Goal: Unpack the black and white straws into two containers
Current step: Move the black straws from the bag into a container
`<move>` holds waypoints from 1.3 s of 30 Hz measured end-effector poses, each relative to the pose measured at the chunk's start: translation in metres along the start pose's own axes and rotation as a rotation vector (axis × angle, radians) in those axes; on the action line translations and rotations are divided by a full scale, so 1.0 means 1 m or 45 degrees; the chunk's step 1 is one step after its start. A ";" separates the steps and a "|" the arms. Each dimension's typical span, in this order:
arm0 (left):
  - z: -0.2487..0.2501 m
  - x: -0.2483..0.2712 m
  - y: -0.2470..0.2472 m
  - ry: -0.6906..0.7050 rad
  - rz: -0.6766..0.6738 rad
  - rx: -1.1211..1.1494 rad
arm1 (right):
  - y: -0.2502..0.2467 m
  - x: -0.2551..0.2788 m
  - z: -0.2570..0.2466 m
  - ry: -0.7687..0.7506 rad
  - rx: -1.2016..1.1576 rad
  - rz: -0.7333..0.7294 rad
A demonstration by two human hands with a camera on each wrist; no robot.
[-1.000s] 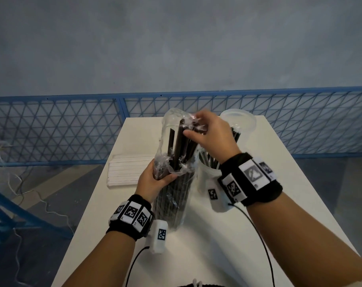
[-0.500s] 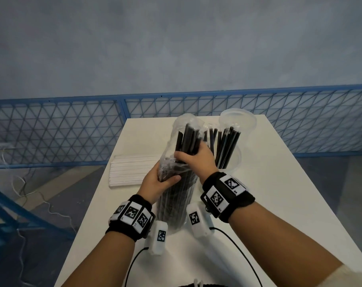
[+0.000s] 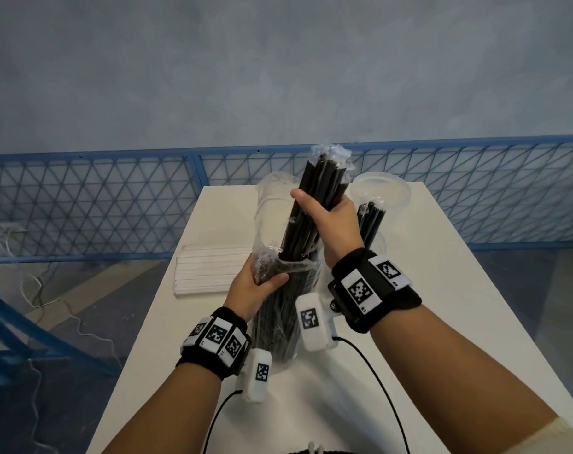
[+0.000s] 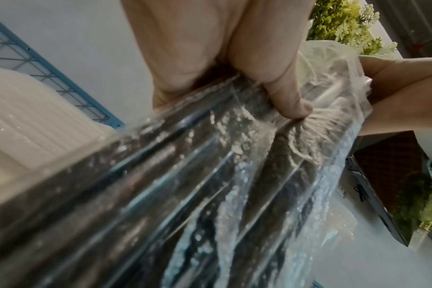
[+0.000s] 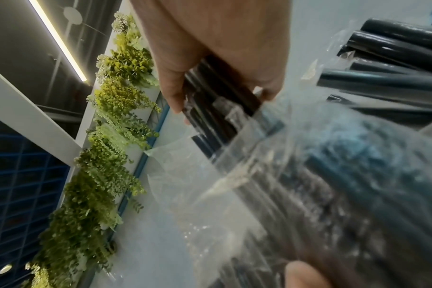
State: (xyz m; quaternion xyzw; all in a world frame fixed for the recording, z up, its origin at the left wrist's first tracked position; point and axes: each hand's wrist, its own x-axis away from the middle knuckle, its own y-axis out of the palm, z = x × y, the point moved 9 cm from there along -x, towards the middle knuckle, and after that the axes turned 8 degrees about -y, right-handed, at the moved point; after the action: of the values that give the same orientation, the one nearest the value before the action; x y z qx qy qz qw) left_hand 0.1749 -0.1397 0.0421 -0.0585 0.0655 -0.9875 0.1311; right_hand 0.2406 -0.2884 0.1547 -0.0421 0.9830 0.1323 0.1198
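Note:
My right hand point(image 3: 324, 214) grips a bundle of black straws point(image 3: 314, 204) and holds it half out of a clear plastic bag point(image 3: 278, 309) that stands upright on the white table point(image 3: 442, 290). My left hand point(image 3: 258, 283) grips the bag about halfway up; the left wrist view shows its thumb point(image 4: 286, 97) pressed into the crinkled plastic bag point(image 4: 210, 175). Behind my right hand a clear container point(image 3: 376, 237) holds several black straws point(image 3: 372, 221). A second clear container point(image 3: 381, 191) stands behind it. A pack of white straws point(image 3: 209, 270) lies flat at the table's left edge.
A blue mesh fence point(image 3: 98, 204) runs behind the table, in front of a grey wall. Cables trail from both wrist cameras across the near table. The floor drops away close on the left. Green foliage point(image 5: 106, 136) shows in the wrist views.
My right hand closed on a bundle of black straws and has lifted it upward, partly out of the bag. My left hand keeps its hold on the bag.

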 end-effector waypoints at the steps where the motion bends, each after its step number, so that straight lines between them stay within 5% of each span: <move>1: 0.001 0.000 0.001 0.000 -0.006 0.004 | -0.002 0.001 -0.004 -0.029 -0.024 0.016; 7: 0.001 0.000 0.005 0.022 -0.048 -0.009 | 0.016 0.022 0.017 0.016 0.113 -0.351; 15: 0.003 0.001 0.002 -0.007 0.013 -0.028 | -0.016 0.001 0.007 -0.021 -0.068 0.112; 21: 0.003 0.000 0.007 0.021 -0.009 -0.011 | 0.003 0.022 0.026 0.046 0.264 -0.229; 31: -0.007 -0.008 -0.014 -0.030 0.191 -0.031 | -0.053 -0.011 0.000 0.103 -0.340 0.476; 39: -0.016 -0.013 -0.030 -0.054 0.290 -0.026 | -0.094 -0.006 0.024 0.300 -0.581 0.787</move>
State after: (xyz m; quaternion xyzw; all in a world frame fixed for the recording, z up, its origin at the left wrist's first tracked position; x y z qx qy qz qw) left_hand 0.1775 -0.1057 0.0297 -0.0730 0.0790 -0.9639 0.2434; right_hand 0.2624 -0.3716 0.1100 0.2151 0.9019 0.3712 -0.0514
